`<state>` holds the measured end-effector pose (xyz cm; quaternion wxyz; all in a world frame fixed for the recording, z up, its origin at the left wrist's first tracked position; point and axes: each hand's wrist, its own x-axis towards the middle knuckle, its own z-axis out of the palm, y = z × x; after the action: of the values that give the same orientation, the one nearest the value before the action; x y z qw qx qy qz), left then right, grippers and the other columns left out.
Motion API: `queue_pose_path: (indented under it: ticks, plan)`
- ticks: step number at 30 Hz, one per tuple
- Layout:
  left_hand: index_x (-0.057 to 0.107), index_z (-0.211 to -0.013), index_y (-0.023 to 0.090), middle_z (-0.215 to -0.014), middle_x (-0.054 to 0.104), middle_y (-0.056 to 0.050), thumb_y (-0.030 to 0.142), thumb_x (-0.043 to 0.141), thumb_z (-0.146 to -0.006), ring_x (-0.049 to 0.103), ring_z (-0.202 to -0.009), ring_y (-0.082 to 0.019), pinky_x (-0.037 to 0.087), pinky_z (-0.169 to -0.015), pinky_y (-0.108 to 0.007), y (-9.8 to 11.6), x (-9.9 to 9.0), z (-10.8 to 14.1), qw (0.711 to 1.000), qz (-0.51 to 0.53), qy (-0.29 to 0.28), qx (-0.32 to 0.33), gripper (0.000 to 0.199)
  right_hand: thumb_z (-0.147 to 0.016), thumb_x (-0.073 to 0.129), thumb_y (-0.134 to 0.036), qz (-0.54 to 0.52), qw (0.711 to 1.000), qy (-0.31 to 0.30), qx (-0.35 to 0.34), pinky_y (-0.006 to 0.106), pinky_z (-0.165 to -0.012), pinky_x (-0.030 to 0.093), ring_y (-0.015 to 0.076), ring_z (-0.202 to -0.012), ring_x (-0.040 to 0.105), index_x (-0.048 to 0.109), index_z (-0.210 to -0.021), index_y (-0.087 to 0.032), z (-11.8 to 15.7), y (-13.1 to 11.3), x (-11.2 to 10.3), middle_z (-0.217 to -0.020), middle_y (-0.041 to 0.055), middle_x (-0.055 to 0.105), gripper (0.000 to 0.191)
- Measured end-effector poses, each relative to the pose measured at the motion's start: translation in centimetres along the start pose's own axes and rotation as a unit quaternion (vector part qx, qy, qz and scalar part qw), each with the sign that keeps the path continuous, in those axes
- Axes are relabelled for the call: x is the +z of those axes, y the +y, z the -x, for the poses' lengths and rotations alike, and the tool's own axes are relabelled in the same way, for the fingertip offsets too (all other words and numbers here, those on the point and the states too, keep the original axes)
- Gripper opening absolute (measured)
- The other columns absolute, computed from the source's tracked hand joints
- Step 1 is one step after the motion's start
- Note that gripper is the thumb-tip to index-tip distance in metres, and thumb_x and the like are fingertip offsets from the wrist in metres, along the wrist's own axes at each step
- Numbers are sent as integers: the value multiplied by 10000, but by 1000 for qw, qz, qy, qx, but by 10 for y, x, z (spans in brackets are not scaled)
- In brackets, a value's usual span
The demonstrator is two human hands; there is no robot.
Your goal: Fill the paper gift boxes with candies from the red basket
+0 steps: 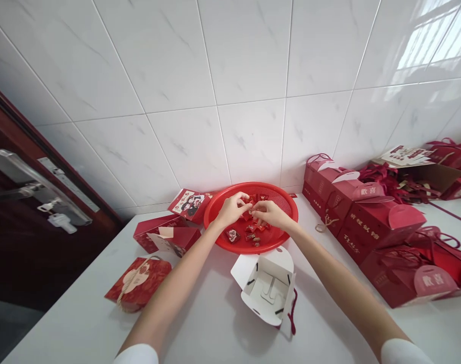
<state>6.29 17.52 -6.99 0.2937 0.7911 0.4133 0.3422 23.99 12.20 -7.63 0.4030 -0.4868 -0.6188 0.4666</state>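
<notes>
Both hands are over a round red plastic basket (283, 240) that holds several small red-wrapped pieces (250, 236). The fingers of my left hand (234, 208) are bent together in a pinch near its middle. My right hand (269, 212) is pinched too, its fingertips close to those of the left. Whatever lies between the fingertips is too small to make out. In front of the basket an open box (267, 290), white inside and with a dark red cord, stands with its flaps spread and nothing in it.
Red boxes (382, 225) line the right side, before an open carton (443, 177) of ribbons. More red boxes (166, 232) and one with a rope handle (139, 280) lie left. A tiled wall (249, 141) rises behind; a door handle (37, 187) is far left.
</notes>
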Motion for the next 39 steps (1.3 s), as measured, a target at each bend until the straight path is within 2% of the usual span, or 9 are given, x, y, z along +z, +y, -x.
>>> queue_pose_path:
  ticks: [6, 10, 13, 20, 26, 29, 33, 36, 39]
  plan:
    - [697, -795, 179, -833, 743, -55, 391, 497, -914, 684, -800, -199, 519, -722, -288, 18, 9, 2, 999, 8, -11, 29, 314, -795, 722, -291, -122, 990, 53, 42, 292, -630, 568, 194, -697, 701, 594, -842, -188, 1, 3, 1, -734, 28, 692, 171]
    - [742, -908, 181, -991, 767, -76, 287, 594, -826, 704, -944, -223, 543, -842, -316, 19, 13, -2, 996, 79, -17, 34, 200, -695, 796, -401, -130, 987, 89, -23, 262, -577, 511, 160, -675, 623, 617, -850, -184, 2, 11, -3, -692, -14, 631, 321]
    - [746, -967, 170, -1055, 761, -87, 271, 643, -787, 702, -962, -223, 545, -881, -333, 17, 15, -6, 994, 109, 10, 17, 231, -625, 827, -431, -172, 980, 91, -37, 250, -578, 473, 148, -689, 602, 643, -901, -177, 4, 14, -7, -754, -2, 653, 418]
    - [712, -785, 150, -815, 729, -70, 526, 656, -791, 655, -800, -213, 510, -742, -314, 20, 14, -8, 994, 90, -67, 2, 380, -599, 831, -382, -224, 972, 72, -20, 263, -609, 458, 152, -690, 622, 588, -1037, -211, 12, 9, -8, -779, -11, 689, 530]
    - [637, -722, 156, -740, 684, -43, 501, 593, -807, 637, -727, -183, 501, -704, -295, 12, 12, -16, 988, 126, -88, -32, 358, -633, 789, -454, -210, 970, 122, -24, 282, -647, 466, 166, -714, 612, 622, -849, -186, 12, 6, -6, -755, 13, 680, 383]
    - [667, -822, 154, -789, 722, -61, 463, 511, -858, 673, -765, -208, 522, -722, -307, 3, 3, -23, 991, 50, -115, -53, 347, -656, 751, -450, -211, 962, 170, -21, 270, -628, 451, 159, -722, 589, 636, -773, -186, 14, 7, -7, -778, 15, 666, 311]
    - [715, -801, 169, -827, 751, -78, 309, 588, -796, 691, -821, -256, 516, -759, -328, -13, -13, -36, 985, -105, -119, -70, 190, -630, 736, -440, -234, 953, 194, -5, 269, -602, 455, 167, -719, 587, 583, -735, -206, 15, 11, -10, -755, 4, 640, 300]
    - [746, -839, 209, -989, 765, -80, 174, 613, -732, 681, -995, -280, 495, -857, -325, -25, -24, -47, 949, -284, -105, -92, 174, -606, 736, -439, -243, 950, 195, 8, 280, -594, 470, 166, -696, 587, 564, -750, -212, 14, 11, -10, -764, 1, 631, 319]
    - [746, -865, 224, -1075, 752, -95, 122, 676, -643, 667, -1056, -306, 492, -868, -335, -37, -27, -55, 922, -346, -123, -123, 254, -608, 737, -436, -257, 949, 184, 17, 291, -598, 492, 156, -663, 585, 570, -784, -212, 13, 10, -8, -766, -5, 614, 331]
